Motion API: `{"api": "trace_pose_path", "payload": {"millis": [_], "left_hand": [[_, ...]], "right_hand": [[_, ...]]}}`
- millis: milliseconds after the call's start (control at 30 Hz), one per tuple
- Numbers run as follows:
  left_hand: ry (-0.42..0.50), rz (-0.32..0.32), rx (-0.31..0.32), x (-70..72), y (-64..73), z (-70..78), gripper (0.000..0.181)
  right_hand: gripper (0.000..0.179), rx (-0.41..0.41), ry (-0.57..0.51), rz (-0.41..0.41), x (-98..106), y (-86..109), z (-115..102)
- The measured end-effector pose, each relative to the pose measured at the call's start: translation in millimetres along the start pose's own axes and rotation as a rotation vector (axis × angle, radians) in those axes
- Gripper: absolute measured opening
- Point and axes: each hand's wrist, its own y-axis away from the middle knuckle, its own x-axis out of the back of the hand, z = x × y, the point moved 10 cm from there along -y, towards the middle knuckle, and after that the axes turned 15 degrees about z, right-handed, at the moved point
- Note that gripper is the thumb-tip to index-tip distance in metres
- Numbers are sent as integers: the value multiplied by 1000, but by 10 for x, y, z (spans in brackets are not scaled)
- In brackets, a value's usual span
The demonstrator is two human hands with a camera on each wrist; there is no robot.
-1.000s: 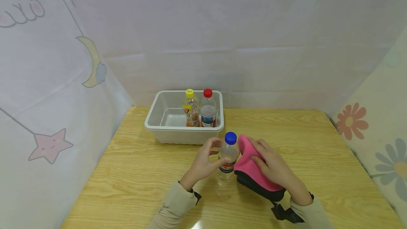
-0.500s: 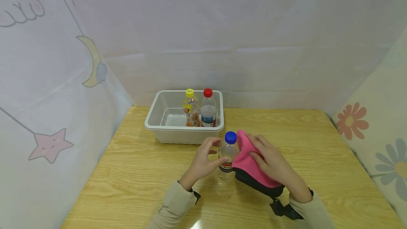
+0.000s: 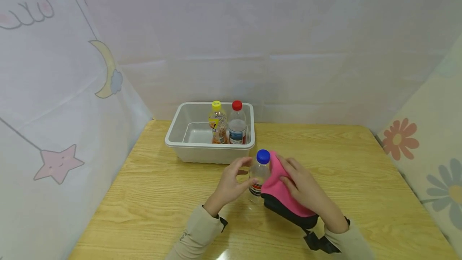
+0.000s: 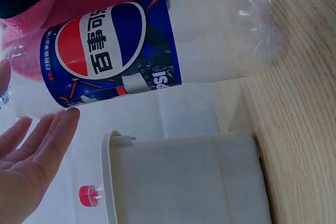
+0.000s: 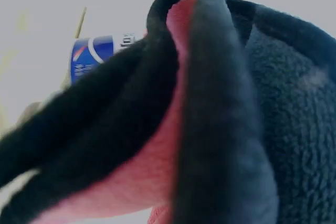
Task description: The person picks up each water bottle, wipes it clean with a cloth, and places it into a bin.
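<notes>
A clear plastic bottle (image 3: 259, 175) with a blue cap stands upright on the wooden table; the left wrist view shows its blue Pepsi-style label (image 4: 100, 51). My left hand (image 3: 231, 181) curves round its left side, thumb on the front and fingertips against the plastic near the shoulder. In my right hand (image 3: 306, 187) is a thick cloth (image 3: 283, 189), pink on one face and dark on the other. The cloth lies against the bottle's right side. Its dark folds (image 5: 226, 108) fill most of the right wrist view and hide that hand's fingers.
Behind the bottle is a pale grey plastic tub (image 3: 209, 153). Inside it stand a yellow-capped bottle (image 3: 218, 125) and a red-capped bottle (image 3: 237, 127), both toward its right end. A white printed curtain (image 3: 310, 51) hangs behind and beside the table (image 3: 346, 163).
My right hand and the cloth have shifted slightly left, so the cloth covers more of the bottle's right side. The left hand and the bottle stay nearly in place.
</notes>
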Motion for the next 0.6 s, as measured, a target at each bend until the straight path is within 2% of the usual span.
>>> {"api": "trace_pose_path", "payload": {"millis": [133,233,367,600], "left_hand": [[50,-11,-9,-8,3,9,49],[47,-33,-22,-29,9,20,50],[34,-52,-1,-63,12,-2,56],[-22,-27,-8,-181,14,-364,66]], "right_hand": [[59,-24,-15,15,-43,51,33],[60,-42,-23,31,-73,94,64],[59,-72,-25,43,-124,158,107],[58,-77,-41,36,-232,283,128]]}}
